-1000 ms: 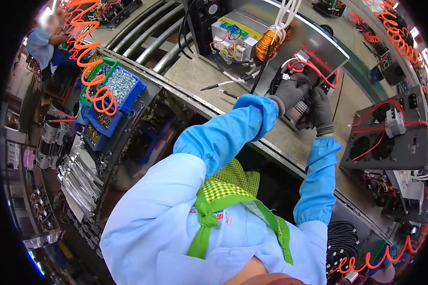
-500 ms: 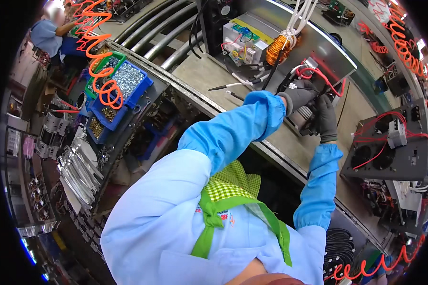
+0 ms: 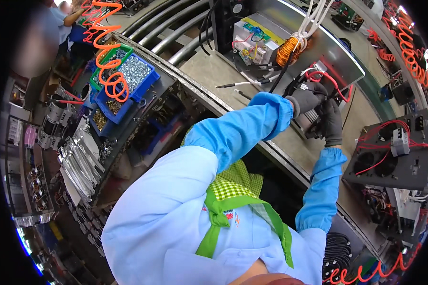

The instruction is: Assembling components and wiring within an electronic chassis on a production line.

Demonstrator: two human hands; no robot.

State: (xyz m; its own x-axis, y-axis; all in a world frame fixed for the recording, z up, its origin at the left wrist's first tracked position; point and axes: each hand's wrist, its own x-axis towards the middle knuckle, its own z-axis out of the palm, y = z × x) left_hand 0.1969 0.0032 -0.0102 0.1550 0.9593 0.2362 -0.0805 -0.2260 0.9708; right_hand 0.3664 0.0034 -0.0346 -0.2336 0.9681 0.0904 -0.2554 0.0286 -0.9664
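Observation:
My left hand (image 3: 306, 100), in a dark grey glove, bends its fingers closed at the front of an open metal equipment chassis (image 3: 340, 50). Close against it, my right hand (image 3: 330, 122), gloved alike, has its fingers closed too. What either one grips is hidden by the gloves. A small white connector (image 3: 304, 87) shows at the left hand's fingers. A thick red cable (image 3: 335, 81) loops just beyond both hands. Below the fingers sits a dark part (image 3: 314, 129) I cannot name. Within the chassis are a copper-wound coil (image 3: 289, 51) and a boxed circuit assembly (image 3: 257, 42).
Blue and green bins (image 3: 137, 76) of screws and small hardware stand at left under a coiled orange air hose (image 3: 110, 66). Metal rollers (image 3: 171, 40) run behind. At right rests a grey panel (image 3: 390, 161) with fans and red wires. Loose cable ends (image 3: 233, 86) lie on the bench.
The whole view has shifted slightly, so the bench appears farther right. A blurred person has come in at the upper left. Both hands stay together at the same spot on the chassis.

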